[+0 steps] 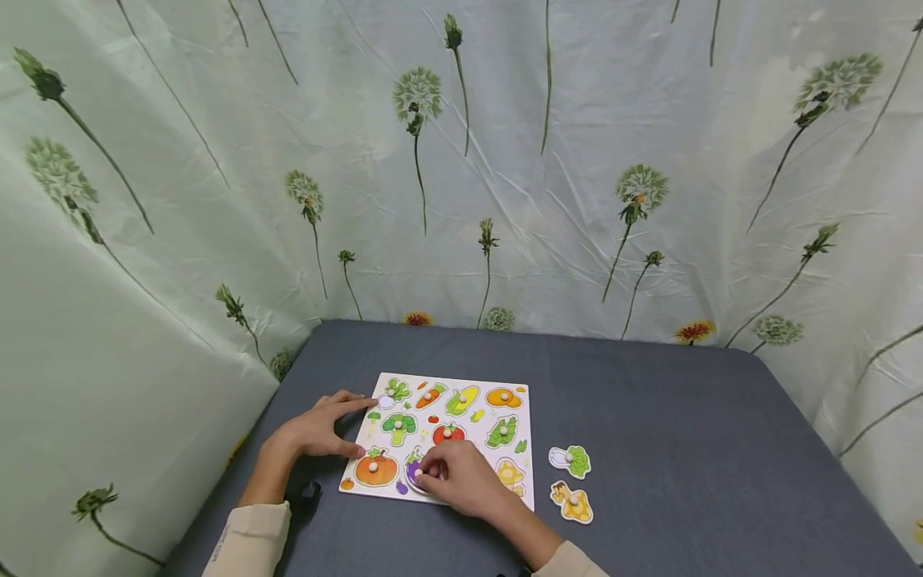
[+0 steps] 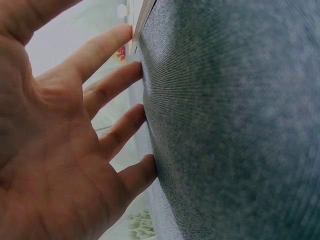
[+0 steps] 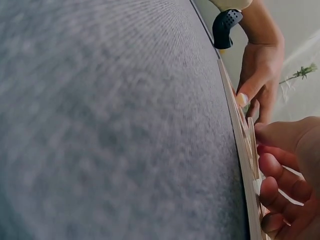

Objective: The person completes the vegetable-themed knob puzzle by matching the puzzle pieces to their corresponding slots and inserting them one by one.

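A white vegetable puzzle board [image 1: 485,384] with knobbed pieces lies on the grey table. My left hand [image 1: 320,429] touches its left side, index fingertip by the radish piece's spot and thumb near the pumpkin piece [image 1: 385,473]. In the left wrist view, the fingers of that hand [image 2: 65,145] are straight and spread, fingertips at the cloth. My right hand [image 1: 465,478] pinches the purple eggplant piece [image 1: 413,470] at the board's front middle, hiding part of it. In the right wrist view, this thin wooden piece [image 3: 253,150] stands slightly tilted against the board's surface.
Right of the board lie two loose pieces: a green-and-white cabbage piece [image 1: 577,461] and a yellow-brown mushroom-like piece [image 1: 574,505]. The tomato piece [image 1: 445,433] and broccoli piece [image 1: 398,427] sit in the board. A flowered curtain [image 1: 476,184] hangs behind the table [image 1: 649,401].
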`<state>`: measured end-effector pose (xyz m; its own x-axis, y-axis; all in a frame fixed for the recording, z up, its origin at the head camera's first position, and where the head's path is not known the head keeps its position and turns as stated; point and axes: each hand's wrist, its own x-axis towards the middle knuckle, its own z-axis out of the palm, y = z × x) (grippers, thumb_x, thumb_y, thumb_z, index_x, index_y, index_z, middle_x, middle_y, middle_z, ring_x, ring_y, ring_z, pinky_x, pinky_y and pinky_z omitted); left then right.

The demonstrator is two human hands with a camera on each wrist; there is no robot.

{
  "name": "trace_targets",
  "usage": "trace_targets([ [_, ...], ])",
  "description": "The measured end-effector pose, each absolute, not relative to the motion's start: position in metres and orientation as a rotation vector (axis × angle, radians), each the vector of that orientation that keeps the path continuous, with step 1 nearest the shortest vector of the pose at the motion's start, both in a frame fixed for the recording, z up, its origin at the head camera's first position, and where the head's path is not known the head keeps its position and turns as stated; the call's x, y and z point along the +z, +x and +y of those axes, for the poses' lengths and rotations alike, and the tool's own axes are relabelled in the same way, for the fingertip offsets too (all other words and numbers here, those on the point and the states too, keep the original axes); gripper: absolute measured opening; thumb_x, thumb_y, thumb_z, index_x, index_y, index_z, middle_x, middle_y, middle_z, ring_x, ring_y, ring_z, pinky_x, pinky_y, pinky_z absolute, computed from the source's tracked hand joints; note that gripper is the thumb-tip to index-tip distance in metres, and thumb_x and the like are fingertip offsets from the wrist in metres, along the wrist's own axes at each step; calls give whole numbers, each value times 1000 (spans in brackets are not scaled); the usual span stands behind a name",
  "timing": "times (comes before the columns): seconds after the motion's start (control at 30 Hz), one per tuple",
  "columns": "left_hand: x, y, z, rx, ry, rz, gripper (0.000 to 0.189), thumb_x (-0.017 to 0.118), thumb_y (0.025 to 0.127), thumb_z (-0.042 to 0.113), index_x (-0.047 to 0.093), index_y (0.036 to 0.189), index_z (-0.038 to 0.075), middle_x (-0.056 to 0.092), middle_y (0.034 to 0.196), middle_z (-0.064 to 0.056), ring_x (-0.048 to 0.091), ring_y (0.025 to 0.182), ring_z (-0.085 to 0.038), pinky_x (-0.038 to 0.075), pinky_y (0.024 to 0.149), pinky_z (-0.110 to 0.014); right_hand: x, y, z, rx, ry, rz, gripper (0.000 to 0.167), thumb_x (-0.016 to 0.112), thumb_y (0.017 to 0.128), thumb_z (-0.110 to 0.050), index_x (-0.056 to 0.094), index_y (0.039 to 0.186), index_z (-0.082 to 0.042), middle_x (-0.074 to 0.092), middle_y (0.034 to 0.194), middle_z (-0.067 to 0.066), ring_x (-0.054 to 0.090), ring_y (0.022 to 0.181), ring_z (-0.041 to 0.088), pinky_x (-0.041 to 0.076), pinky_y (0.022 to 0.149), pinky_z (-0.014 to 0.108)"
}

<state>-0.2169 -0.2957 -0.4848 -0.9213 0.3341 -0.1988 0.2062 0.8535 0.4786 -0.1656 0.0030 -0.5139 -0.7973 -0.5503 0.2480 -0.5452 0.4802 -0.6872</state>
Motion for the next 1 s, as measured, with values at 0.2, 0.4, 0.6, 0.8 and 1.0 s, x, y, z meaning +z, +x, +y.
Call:
trace_targets([
  [0.2,-484,-217,-295,680,415,2747,91,88,70,44,53,152,23,46,152,-14,39,138,-42,36,105,-74,-514,-165,0,-1215,-945,2742,4,79,89,-20,79,88,-17,57,69,-17,45,60,-7,38,57,13],
  [0.4,-483,-217,-294,673,410,2749,92,88,70,45,53,152,24,46,153,-13,39,138,-41,36,105,-74,-514,-165,-3,-1183,-907,2776,4,79,89,-21,79,87,-17,56,68,-18,43,59,-6,36,56,14],
  [0.6,-483,-218,-293,678,409,2749,92,88,70,45,53,152,24,46,153,-14,38,138,-41,37,105,-74,-514,-165,-3,-1153,-885,2806,4,80,88,-21,79,87,-18,54,67,-18,44,60,-6,36,57,14],
  [0.8,-485,-219,-294,660,408,2742,92,87,71,45,51,153,25,44,155,-14,37,140,-42,36,105,-75,-512,-165,-2,-1224,-868,2728,7,81,87,-18,79,91,-13,55,68,-16,44,60,-6,37,56,13],
  [1.0,-485,-219,-296,607,399,2728,91,84,73,47,48,155,26,40,159,-14,34,144,-44,35,106,-76,-509,-161,1,-1328,-872,2628,10,82,87,-15,79,95,-9,57,71,-14,45,60,-5,38,56,13],
])
